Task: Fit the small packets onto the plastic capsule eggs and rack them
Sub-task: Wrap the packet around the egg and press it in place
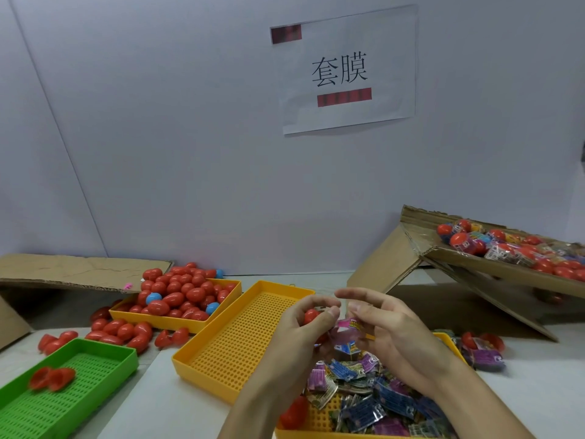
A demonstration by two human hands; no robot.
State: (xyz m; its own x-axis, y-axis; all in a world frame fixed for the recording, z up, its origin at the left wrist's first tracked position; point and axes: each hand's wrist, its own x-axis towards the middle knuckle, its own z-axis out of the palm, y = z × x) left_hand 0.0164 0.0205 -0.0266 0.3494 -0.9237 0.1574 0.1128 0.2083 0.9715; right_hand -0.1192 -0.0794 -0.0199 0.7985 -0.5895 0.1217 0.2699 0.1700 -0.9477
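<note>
My left hand (300, 327) grips a red capsule egg (311, 315) above the middle of the table. My right hand (389, 331) pinches a pink see-through packet (346, 332) right beside the egg; whether the packet is over the egg's end I cannot tell. Below both hands a yellow tray (286, 431) holds a heap of small printed packets (373, 397) and a red egg (294, 413) at its left side. An empty yellow perforated tray (234, 346) lies just left of my hands.
A further yellow tray (221, 307) heaped with red and a few blue eggs stands at the back left, with loose eggs (120, 331) around it. A green tray (63, 397) holds two red egg halves. A tilted cardboard box (493, 270) at right holds wrapped eggs.
</note>
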